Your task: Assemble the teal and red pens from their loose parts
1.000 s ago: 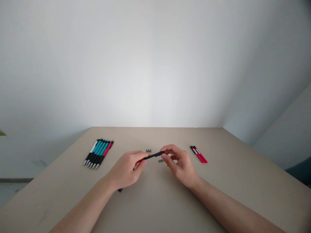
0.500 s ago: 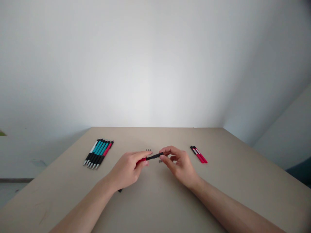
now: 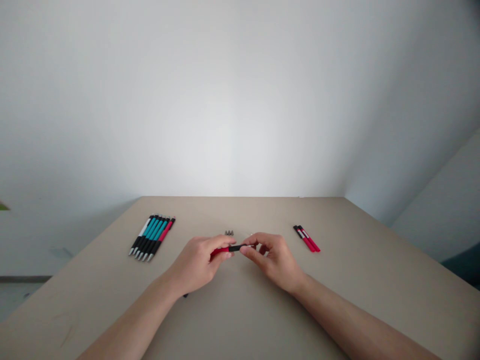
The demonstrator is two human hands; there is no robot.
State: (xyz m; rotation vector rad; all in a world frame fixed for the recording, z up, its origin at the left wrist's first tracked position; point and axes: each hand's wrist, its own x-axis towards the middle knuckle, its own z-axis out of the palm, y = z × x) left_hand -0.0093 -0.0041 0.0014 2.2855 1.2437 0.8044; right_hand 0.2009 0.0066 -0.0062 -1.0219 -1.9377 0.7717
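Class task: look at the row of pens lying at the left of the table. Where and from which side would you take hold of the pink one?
Take the pink pen at its pink barrel, from above and from the right. It lies flat at the right edge of the row, so that flank is free; its left flank touches a neighbouring pen.

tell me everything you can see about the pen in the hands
The pen is slim, with a red barrel toward the left hand and a black section toward the right hand; it looks like plastic. It lies roughly level, held just above the beige table near its middle. Both hands pinch it with their fingertips, which hide its ends, so its tip cannot be seen.
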